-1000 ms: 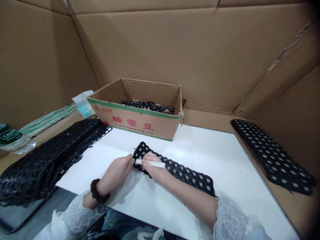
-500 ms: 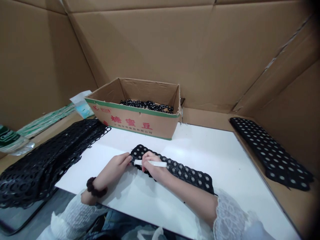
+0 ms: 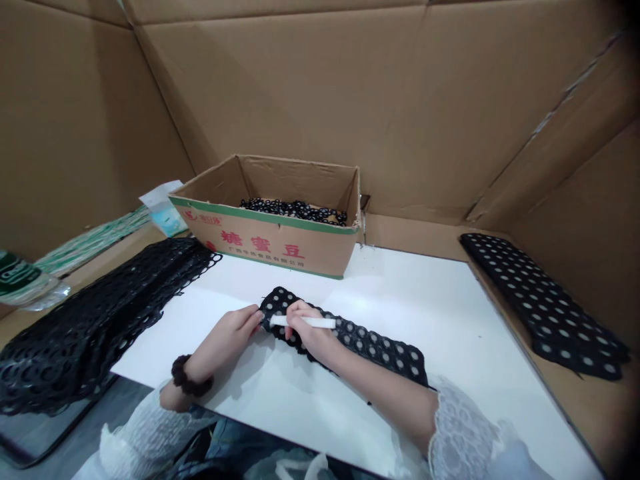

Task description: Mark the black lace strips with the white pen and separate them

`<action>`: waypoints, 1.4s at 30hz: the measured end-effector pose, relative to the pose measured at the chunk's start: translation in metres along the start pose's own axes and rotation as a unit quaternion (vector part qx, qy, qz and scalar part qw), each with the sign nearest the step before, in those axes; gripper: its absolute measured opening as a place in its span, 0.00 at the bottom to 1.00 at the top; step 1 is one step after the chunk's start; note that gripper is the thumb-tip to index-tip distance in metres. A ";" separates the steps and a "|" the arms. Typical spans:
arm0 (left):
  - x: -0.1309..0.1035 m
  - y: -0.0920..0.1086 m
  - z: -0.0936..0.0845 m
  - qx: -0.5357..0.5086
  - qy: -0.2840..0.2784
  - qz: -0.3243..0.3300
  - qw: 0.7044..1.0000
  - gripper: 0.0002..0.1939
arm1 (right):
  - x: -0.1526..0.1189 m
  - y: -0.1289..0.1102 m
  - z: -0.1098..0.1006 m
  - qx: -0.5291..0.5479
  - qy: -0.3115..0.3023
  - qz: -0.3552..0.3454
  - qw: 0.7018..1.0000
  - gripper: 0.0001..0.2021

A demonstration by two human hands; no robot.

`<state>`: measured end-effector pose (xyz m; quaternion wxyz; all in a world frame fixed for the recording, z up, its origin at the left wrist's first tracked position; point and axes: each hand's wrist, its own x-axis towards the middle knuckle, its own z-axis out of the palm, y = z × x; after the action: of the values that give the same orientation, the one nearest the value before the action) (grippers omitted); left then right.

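Note:
A black rubbery strip with rows of round pale holes point(image 3: 373, 341) lies flat on the white board point(image 3: 480, 373). My left hand point(image 3: 237, 327) pinches the strip's left end between thumb and fingers. In my right hand point(image 3: 307, 327) is a white pen-like tool point(image 3: 320, 323), gripped like a pencil. Its tip rests at or just over the strip, close to my left fingertips; whether it touches I cannot tell. My right forearm crosses above the strip and hides part of it.
Behind the strip stands an open cardboard box point(image 3: 260, 250) with black ring-shaped scraps point(image 3: 295, 211) inside. A heap of black holed sheets point(image 3: 95, 313) lies left, near a plastic bottle point(image 3: 30, 283) and a tissue pack point(image 3: 167, 212). Another dotted strip point(image 3: 540, 300) lies right.
My right hand and the white tool have shifted very slightly right and up along the strip. My left hand keeps its place at the strip's end.

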<state>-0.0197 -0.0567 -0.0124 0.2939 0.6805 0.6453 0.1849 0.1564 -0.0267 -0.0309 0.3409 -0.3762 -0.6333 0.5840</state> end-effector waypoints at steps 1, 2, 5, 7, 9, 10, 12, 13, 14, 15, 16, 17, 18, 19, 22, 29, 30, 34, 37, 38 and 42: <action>0.000 0.000 0.000 0.003 0.000 -0.001 1.000 0.18 | 0.000 0.000 0.000 -0.002 0.000 0.000 1.000 0.15; 0.001 0.000 0.001 0.007 0.002 -0.001 1.000 0.18 | 0.000 0.001 0.000 -0.005 -0.001 0.003 1.000 0.15; 0.001 -0.002 0.001 0.024 0.011 0.000 1.000 0.17 | 0.000 0.000 0.000 -0.016 -0.009 0.008 1.000 0.15; 0.001 -0.002 0.001 0.042 0.015 0.004 0.999 0.16 | 0.000 0.000 0.000 -0.023 -0.013 0.003 1.000 0.15; 0.000 -0.001 0.002 0.071 0.023 0.009 0.997 0.15 | 0.000 0.000 0.000 -0.031 -0.018 -0.004 0.999 0.16; -0.001 0.001 0.003 0.092 0.030 0.010 0.995 0.15 | 0.001 0.001 0.001 -0.037 -0.020 -0.009 0.999 0.16; -0.004 0.006 0.008 0.152 0.053 0.012 0.987 0.13 | 0.001 0.003 0.004 -0.054 -0.017 -0.021 0.998 0.17; -0.006 0.008 0.011 0.187 0.065 0.014 0.980 0.13 | 0.001 0.004 0.006 -0.065 -0.011 -0.030 0.997 0.17; -0.009 0.011 0.014 0.221 0.076 0.015 0.972 0.12 | 0.001 0.006 0.007 -0.076 -0.005 -0.041 0.996 0.18; -0.011 0.014 0.016 0.249 0.085 0.017 0.965 0.12 | 0.001 0.007 0.009 -0.086 0.000 -0.053 0.995 0.18; -0.013 0.015 0.018 0.267 0.092 0.018 0.959 0.12 | 0.000 0.007 0.010 -0.091 0.003 -0.063 0.994 0.18; -0.014 0.016 0.018 0.274 0.095 0.018 0.957 0.12 | 0.000 0.008 0.010 -0.092 0.006 -0.069 0.993 0.18; -0.015 0.015 0.018 0.270 0.097 0.015 0.958 0.12 | 0.000 0.007 0.010 -0.088 0.009 -0.069 0.994 0.18; -0.015 0.014 0.016 0.258 0.097 0.009 0.961 0.12 | 0.000 0.007 0.009 -0.077 0.011 -0.063 0.995 0.17; -0.011 0.008 0.008 0.180 0.075 -0.003 0.981 0.13 | 0.000 0.003 0.005 -0.025 0.014 -0.021 0.999 0.16; -0.005 0.005 0.003 0.110 0.061 -0.020 0.992 0.14 | -0.001 -0.001 0.003 0.001 0.007 -0.007 1.000 0.15; -0.005 0.006 0.004 0.117 0.064 -0.022 0.991 0.14 | -0.001 -0.001 0.003 0.004 0.007 -0.006 1.000 0.16; -0.005 0.006 0.007 0.135 0.069 -0.022 0.988 0.14 | 0.000 0.000 0.002 0.013 0.007 -0.010 1.000 0.15; -0.006 0.004 0.008 0.147 0.072 -0.022 0.986 0.14 | -0.001 0.000 0.002 0.010 0.002 -0.007 1.000 0.15; -0.006 0.004 0.009 0.153 0.073 -0.021 0.985 0.14 | -0.001 0.000 0.002 0.010 0.001 -0.005 1.000 0.15; -0.005 0.007 0.009 0.210 0.091 -0.020 0.973 0.13 | -0.001 -0.001 0.002 0.010 -0.004 -0.007 1.000 0.16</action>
<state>-0.0093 -0.0636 -0.0144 0.0880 0.6945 0.7070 0.1006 0.1552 -0.0286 -0.0303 0.3465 -0.3663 -0.6315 0.5890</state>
